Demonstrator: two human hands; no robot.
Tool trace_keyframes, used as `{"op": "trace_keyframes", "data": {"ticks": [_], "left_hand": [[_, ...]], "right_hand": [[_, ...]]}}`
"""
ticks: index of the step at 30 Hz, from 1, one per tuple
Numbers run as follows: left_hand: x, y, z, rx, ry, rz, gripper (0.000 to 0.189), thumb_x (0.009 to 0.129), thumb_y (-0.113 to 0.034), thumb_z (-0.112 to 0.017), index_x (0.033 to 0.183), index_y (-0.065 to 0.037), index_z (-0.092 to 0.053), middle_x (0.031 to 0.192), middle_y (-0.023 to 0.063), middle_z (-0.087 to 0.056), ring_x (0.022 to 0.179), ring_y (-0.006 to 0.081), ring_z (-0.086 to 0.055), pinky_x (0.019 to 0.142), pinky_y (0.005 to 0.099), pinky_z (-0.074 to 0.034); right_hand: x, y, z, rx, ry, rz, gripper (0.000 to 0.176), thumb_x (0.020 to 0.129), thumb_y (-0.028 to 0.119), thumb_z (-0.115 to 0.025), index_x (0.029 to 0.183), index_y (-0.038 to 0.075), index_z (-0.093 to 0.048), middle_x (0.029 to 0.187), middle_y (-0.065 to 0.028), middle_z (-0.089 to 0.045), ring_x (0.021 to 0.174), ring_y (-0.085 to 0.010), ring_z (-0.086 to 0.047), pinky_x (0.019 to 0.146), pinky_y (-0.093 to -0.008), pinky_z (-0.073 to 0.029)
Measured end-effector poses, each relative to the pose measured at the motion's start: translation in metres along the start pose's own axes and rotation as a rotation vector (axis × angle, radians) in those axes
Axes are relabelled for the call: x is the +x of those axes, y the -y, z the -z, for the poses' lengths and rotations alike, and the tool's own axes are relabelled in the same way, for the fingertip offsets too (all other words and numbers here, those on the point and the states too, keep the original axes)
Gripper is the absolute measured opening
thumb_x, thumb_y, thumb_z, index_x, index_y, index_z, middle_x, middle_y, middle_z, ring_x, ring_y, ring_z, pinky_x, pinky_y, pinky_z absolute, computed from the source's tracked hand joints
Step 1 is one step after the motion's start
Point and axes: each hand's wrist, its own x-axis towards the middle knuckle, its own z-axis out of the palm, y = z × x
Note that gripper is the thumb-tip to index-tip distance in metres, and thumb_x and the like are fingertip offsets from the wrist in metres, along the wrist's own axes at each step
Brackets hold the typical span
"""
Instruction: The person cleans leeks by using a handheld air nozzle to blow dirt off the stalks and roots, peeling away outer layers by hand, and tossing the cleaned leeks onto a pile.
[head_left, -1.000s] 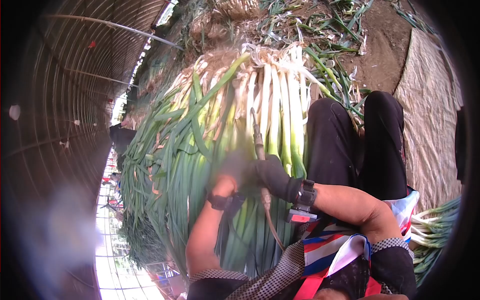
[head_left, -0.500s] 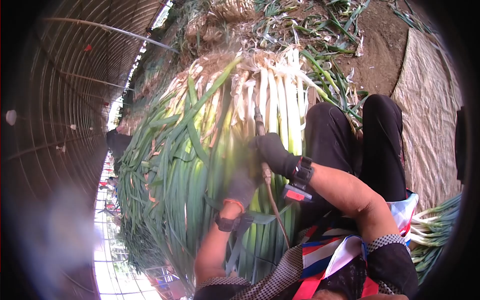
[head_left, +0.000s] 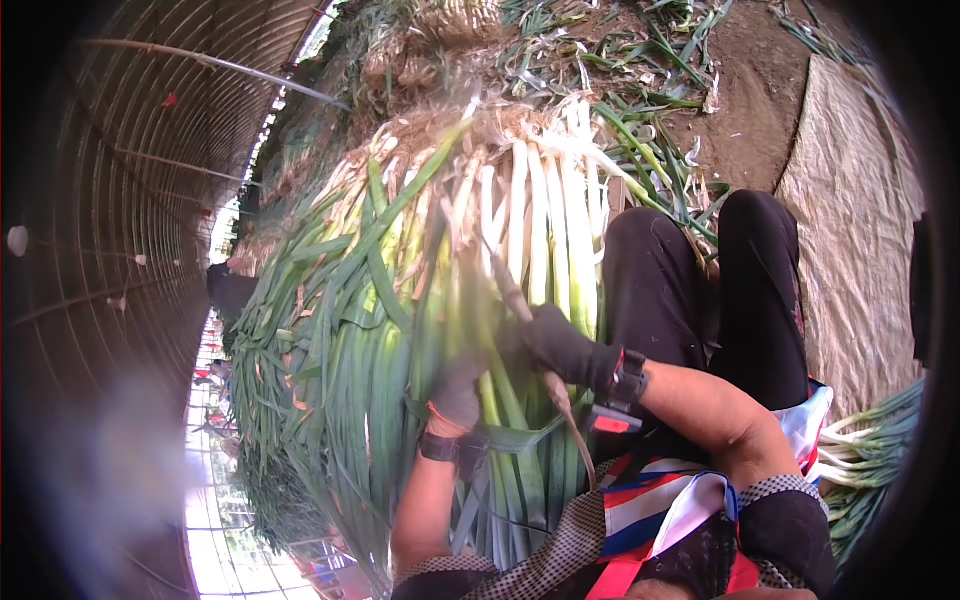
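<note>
A large pile of green onions (head_left: 350, 350) lies in front of me, white root ends toward the top and green leaves toward the bottom. My right hand (head_left: 565, 345), in a dark glove, is closed around a thin tool (head_left: 512, 290) with a cord or hose trailing down from it. In a greyish glove, my left hand (head_left: 457, 395) is closed around the green part of some stalks. The stalks between my hands are blurred. A small red and grey device (head_left: 612, 420) sits by my right wrist.
Loose leaves (head_left: 660, 100) lie on brown soil (head_left: 750, 120) beyond the pile. A woven mat (head_left: 845, 250) stretches along the right. More green onions (head_left: 865, 455) rest at lower right. My bent knees (head_left: 755, 270) are beside the pile. A curved greenhouse frame (head_left: 150, 190) rises at left.
My right hand has moved slightly right and down with the tool, whose upper end now tilts more to the left. My left hand has shifted slightly down and left.
</note>
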Motion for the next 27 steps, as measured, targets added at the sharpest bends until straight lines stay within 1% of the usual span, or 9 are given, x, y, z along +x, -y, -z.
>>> {"op": "trace_keyframes", "data": {"ticks": [4, 9, 11, 15, 16, 18, 19, 24, 27], "left_hand": [[-0.006, -0.001, -0.004, 0.086, 0.068, -0.068, 0.020, 0.088, -0.019, -0.058, 0.101, -0.004, -0.061, 0.090, 0.0019, -0.061, 0.081, 0.0123, -0.057, 0.076, 0.0263, -0.046], [-0.037, -0.038, -0.045, 0.318, 0.140, -0.105, 0.023, 0.087, -0.018, -0.057, 0.102, -0.002, -0.062, 0.089, 0.0046, -0.063, 0.079, 0.0127, -0.058, 0.075, 0.0287, -0.047], [-0.045, -0.046, -0.064, 0.663, 0.120, -0.190, 0.021, 0.086, -0.017, -0.056, 0.100, -0.002, -0.062, 0.087, 0.0085, -0.065, 0.078, 0.0166, -0.061, 0.071, 0.0315, -0.048], [-0.034, -0.021, -0.075, 1.300, 0.072, -0.345, 0.022, 0.082, -0.019, -0.059, 0.097, -0.003, -0.062, 0.085, 0.0148, -0.066, 0.080, 0.0284, -0.064, 0.065, 0.0380, -0.049], [-0.035, -0.034, -0.090, 1.374, 0.064, -0.195, 0.028, 0.079, -0.024, -0.062, 0.095, -0.001, -0.061, 0.086, 0.0185, -0.065, 0.084, 0.0363, -0.062, 0.065, 0.0423, -0.048], [-0.002, -0.026, -0.088, 1.579, 0.189, -0.647, 0.032, 0.077, -0.028, -0.063, 0.094, -0.001, -0.061, 0.088, 0.0209, -0.064, 0.084, 0.0375, -0.062, 0.067, 0.0429, -0.048], [0.010, -0.027, -0.089, 1.665, 0.246, -0.876, 0.034, 0.077, -0.030, -0.064, 0.094, 0.000, -0.061, 0.090, 0.0221, -0.063, 0.084, 0.0380, -0.061, 0.068, 0.0432, -0.048], [0.059, -0.061, -0.108, 1.386, 0.178, -0.412, 0.024, 0.080, -0.022, -0.060, 0.095, -0.003, -0.061, 0.099, 0.0192, -0.060, 0.087, 0.0371, -0.059, 0.075, 0.0406, -0.048], [0.060, -0.065, -0.074, 1.425, 0.137, -0.720, 0.026, 0.081, -0.026, -0.058, 0.093, -0.003, -0.061, 0.097, 0.0188, -0.061, 0.090, 0.0371, -0.058, 0.077, 0.0410, -0.047]], "right_hand": [[-0.015, 0.011, -0.001, 0.223, -0.004, 0.064, 0.008, 0.076, 0.014, -0.061, 0.080, 0.010, -0.067, 0.069, -0.0100, -0.063, 0.062, -0.0244, -0.061, 0.058, -0.0362, -0.048], [-0.020, 0.057, 0.026, 0.671, -0.158, -0.437, 0.016, 0.074, 0.015, -0.063, 0.078, 0.000, -0.063, 0.065, -0.0073, -0.059, 0.055, -0.0166, -0.055, 0.053, -0.0308, -0.044], [-0.018, 0.055, 0.028, 0.664, -0.180, -0.450, 0.016, 0.075, 0.015, -0.060, 0.076, -0.002, -0.059, 0.064, -0.0050, -0.055, 0.050, -0.0123, -0.049, 0.046, -0.0250, -0.039], [-0.020, 0.051, 0.045, 0.622, -0.208, -0.393, 0.021, 0.075, 0.017, -0.064, 0.077, -0.004, -0.064, 0.064, -0.0074, -0.060, 0.056, -0.0152, -0.055, 0.053, -0.0297, -0.044], [-0.021, 0.048, 0.050, 0.626, -0.237, -0.370, 0.021, 0.075, 0.017, -0.064, 0.077, -0.004, -0.064, 0.064, -0.0073, -0.060, 0.056, -0.0151, -0.056, 0.053, -0.0296, -0.045], [-0.022, 0.031, 0.050, 0.487, -0.373, -0.068, 0.019, 0.076, 0.015, -0.063, 0.074, -0.004, -0.065, 0.063, -0.0074, -0.060, 0.057, -0.0143, -0.057, 0.053, -0.0289, -0.045], [-0.022, 0.039, 0.054, 0.486, -0.397, -0.093, 0.017, 0.076, 0.014, -0.062, 0.074, -0.003, -0.064, 0.062, -0.0056, -0.058, 0.056, -0.0122, -0.054, 0.051, -0.0276, -0.043], [-0.024, 0.053, 0.059, 0.558, -0.348, -0.310, 0.013, 0.079, 0.008, -0.057, 0.082, -0.002, -0.066, 0.072, -0.0072, -0.062, 0.059, -0.0124, -0.056, 0.053, -0.0264, -0.045], [-0.031, 0.054, 0.038, 0.617, -0.237, -0.207, 0.014, 0.081, 0.008, -0.057, 0.087, 0.000, -0.066, 0.078, -0.0080, -0.065, 0.065, -0.0146, -0.060, 0.055, -0.0265, -0.047]]}}
